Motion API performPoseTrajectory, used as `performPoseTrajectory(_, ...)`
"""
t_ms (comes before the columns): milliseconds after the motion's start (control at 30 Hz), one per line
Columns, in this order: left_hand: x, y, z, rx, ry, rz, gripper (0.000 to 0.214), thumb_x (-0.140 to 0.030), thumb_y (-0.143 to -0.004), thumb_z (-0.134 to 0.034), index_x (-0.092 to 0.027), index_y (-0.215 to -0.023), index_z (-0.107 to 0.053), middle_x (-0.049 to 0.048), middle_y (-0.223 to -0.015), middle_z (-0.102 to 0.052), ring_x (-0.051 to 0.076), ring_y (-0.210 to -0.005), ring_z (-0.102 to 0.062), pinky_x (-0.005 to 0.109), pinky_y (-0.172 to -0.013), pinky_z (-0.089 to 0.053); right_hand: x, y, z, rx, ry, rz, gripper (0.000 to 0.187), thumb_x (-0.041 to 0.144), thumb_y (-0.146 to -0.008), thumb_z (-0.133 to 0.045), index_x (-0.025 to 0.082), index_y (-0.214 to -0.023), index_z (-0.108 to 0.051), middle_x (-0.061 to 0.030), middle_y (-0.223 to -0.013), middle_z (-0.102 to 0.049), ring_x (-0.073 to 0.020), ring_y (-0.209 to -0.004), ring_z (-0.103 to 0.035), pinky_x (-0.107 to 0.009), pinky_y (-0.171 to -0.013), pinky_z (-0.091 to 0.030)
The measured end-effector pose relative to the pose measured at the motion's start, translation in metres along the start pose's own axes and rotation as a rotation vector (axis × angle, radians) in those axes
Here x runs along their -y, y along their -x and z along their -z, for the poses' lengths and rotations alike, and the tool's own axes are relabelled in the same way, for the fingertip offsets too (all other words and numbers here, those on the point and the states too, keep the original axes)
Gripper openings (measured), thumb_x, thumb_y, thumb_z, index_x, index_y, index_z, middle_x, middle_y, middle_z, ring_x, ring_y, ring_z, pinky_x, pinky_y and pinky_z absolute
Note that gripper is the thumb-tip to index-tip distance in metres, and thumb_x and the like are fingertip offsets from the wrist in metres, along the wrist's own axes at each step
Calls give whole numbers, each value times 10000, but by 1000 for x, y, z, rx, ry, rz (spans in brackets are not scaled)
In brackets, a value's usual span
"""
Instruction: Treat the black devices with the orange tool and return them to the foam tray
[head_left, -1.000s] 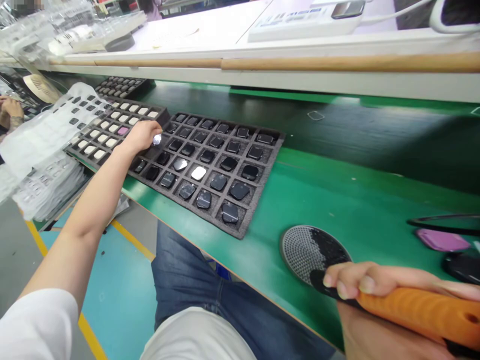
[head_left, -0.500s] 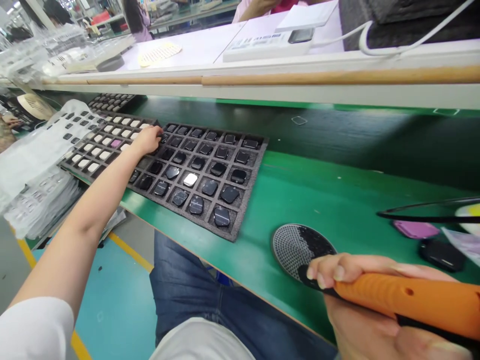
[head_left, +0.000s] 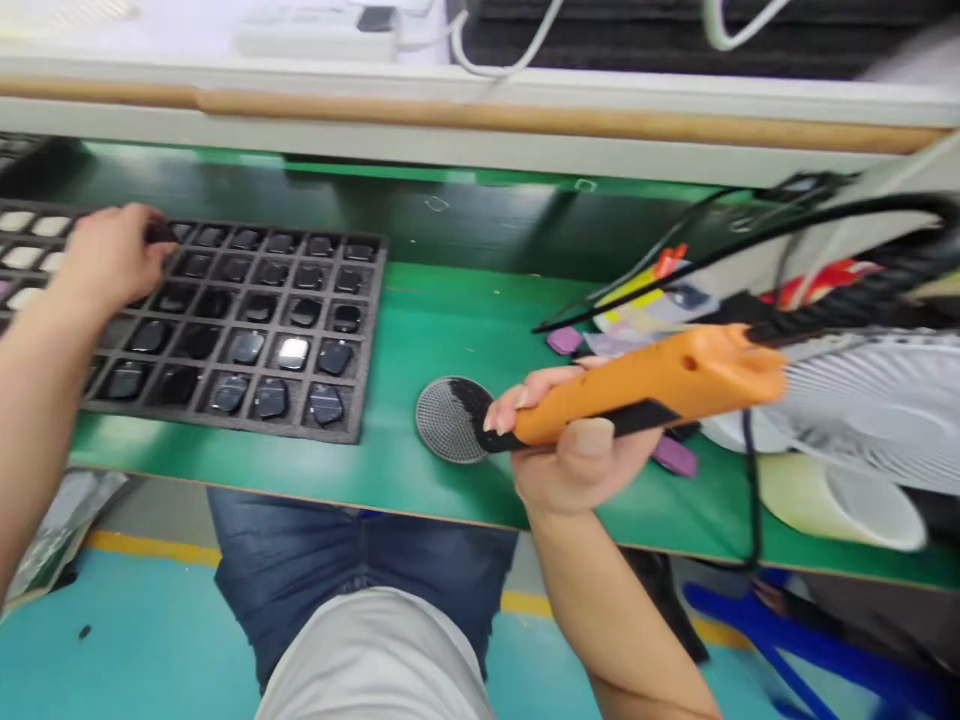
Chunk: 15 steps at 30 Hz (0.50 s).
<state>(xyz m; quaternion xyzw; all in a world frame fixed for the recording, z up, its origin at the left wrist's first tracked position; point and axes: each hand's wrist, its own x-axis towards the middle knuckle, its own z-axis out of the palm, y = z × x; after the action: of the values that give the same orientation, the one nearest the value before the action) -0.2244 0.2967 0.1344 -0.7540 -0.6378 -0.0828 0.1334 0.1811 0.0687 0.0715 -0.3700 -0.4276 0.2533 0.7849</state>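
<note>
At the far left, my left hand reaches over a dark foam tray. Its fingers are closed on a small black rounded-square piece, mostly hidden by them. Glossy black pieces of similar shape sit in the tray's compartments, with one bright silver-white piece among them. My right hand grips a corded tool with an orange handle. A round dotted grey-and-black disc lies at the tool's tip, low over the green bench and right of the tray; it looks joined by a black neck.
White pieces fill compartments at the far left. A black cable runs from the tool to the right. Purple pieces, a cream-coloured cup-like container and a ribbed white object stand rightward. A shelf edge crosses above the bench.
The view has turned to the right. My right hand and the orange tool show more fully, the handle now tilted upward. My left hand stays over the tray, its fingers still closed on a dark piece.
</note>
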Motion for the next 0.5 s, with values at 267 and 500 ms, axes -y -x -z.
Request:
performPoseTrajectory(267, -177, 212, 19, 15, 700, -607, 487, -197, -1069, -613, -364, -1524, -650, 93, -1464, -727, 312, -1315, -708, 507, -1094, -623, -7, 12, 4, -3, 97, -11, 372, 611, -937, -711, 340, -1147, -567, 100, -749, -621, -106, -419, -556, -265, -377, -506)
performPoseTrajectory(500, -246, 255, -18, 32, 696, -686, 393, -26, -1023, -553, -134, -1369, -704, 220, -1391, -694, 345, -1247, -679, 496, -984, -649, -14, 8, -3, -2, 136, -30, 452, 725, -922, -682, 349, -1135, -548, 97, -729, -589, -120, -404, -524, -294, -364, -489)
